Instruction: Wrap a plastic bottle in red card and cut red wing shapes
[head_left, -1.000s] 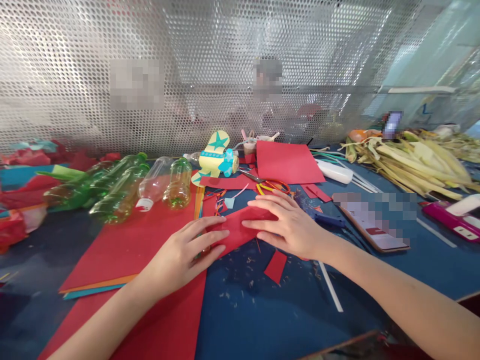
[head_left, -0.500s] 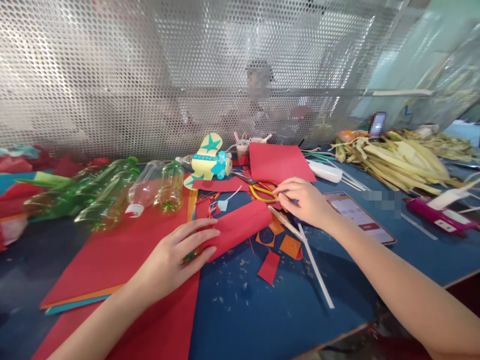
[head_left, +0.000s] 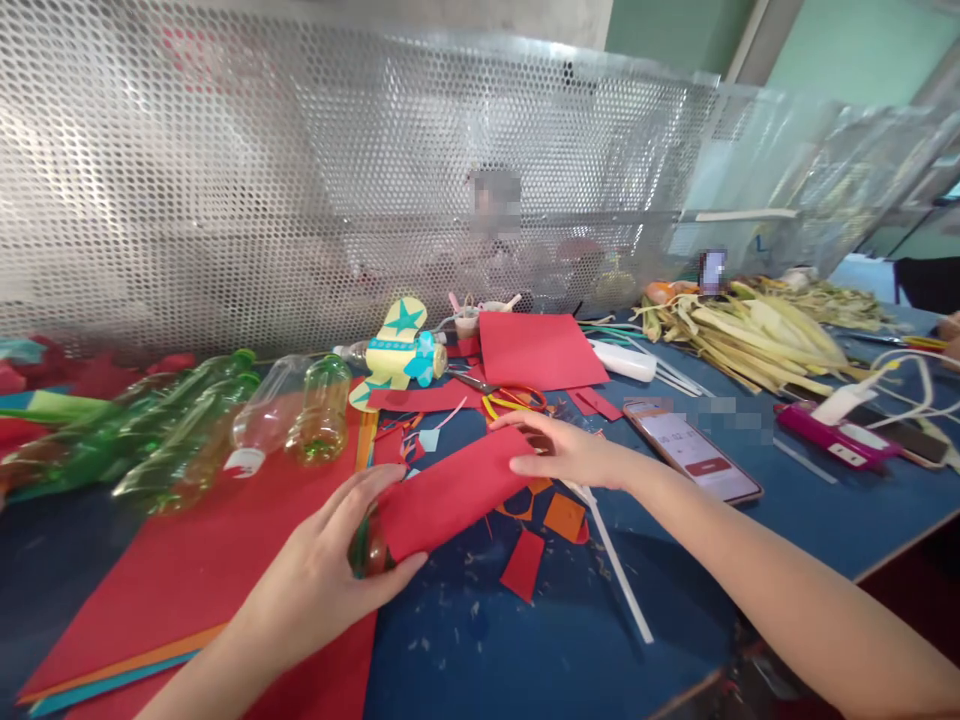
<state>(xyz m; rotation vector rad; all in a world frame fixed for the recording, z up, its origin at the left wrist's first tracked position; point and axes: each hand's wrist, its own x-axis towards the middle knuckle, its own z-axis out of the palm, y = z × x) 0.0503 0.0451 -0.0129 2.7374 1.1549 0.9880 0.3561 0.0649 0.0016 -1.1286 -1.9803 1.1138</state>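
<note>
My bottle [head_left: 366, 545] is wrapped in red paper [head_left: 450, 490], not stuck down yet, I think. My left hand [head_left: 330, 570] squeezes it, and my right hand [head_left: 570, 455], at two o'clock, pinches the paper's end.

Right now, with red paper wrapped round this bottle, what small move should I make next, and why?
Probably roll the paper tighter with your right hand. Your left hand grips the bottle at the near end, where green glass-like plastic pokes out. The far end, under the right hand, looks flatter and looser.
</note>
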